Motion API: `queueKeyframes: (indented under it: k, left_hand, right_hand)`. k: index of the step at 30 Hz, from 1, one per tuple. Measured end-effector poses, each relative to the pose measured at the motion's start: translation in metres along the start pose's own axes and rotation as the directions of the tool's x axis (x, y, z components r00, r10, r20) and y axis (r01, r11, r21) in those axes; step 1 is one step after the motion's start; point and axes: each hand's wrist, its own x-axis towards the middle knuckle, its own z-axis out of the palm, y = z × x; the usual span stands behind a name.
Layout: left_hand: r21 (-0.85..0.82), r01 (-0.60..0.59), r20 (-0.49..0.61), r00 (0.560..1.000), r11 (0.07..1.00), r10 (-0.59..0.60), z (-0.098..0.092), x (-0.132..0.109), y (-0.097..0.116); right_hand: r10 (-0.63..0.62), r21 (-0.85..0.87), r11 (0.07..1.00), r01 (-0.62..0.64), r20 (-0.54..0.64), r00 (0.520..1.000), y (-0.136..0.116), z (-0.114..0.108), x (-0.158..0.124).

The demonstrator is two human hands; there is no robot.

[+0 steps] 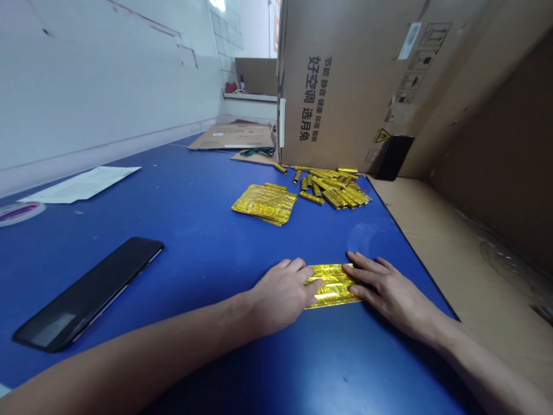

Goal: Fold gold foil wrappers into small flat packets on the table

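A shiny gold foil sheet [332, 285] with lengthwise creases lies flat on the blue table in front of me. Over its left end, my left hand [285, 293] has its fingers curled and its thumb resting on the foil. My right hand [386, 291] touches the right end with fingers stretched out and slightly apart. Beyond my hands sits a stack of flat gold sheets [265, 203]. To the right of that stack is a heap of narrow gold foil tubes [339, 187], some of them side by side.
A black phone [90, 294] lies at left on the blue table [194, 230]. Behind it are white paper [82, 183] and a tape roll [19, 213]. A big cardboard box [354, 86] stands behind the heap, with a dark phone-like object [395, 157] against it. Flat cardboard [233, 136] lies farther back.
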Motion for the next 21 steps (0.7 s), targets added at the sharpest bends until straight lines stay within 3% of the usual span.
queueKeyframes:
  k: [4,9,16,21]
  left_hand:
    - [-0.001,0.003,0.009,1.000,1.000,-0.003,-0.002,0.000,0.000]
    - [0.012,0.005,0.010,1.000,1.000,-0.005,-0.002,0.000,0.001]
    - [0.040,0.014,0.009,1.000,0.999,-0.015,-0.003,0.001,0.003]
    - [0.030,0.022,0.047,0.999,0.999,-0.023,-0.005,-0.003,0.005]
  right_hand:
    - [-0.047,-0.048,0.998,0.045,-0.039,0.998,-0.026,-0.004,-0.005]
    - [-0.150,0.063,0.987,0.146,0.076,0.986,-0.055,0.001,-0.012]
    - [-0.168,0.051,0.985,0.165,0.056,0.984,-0.044,0.012,-0.013]
    - [-0.163,0.089,0.983,0.158,0.044,0.986,-0.040,0.008,-0.009]
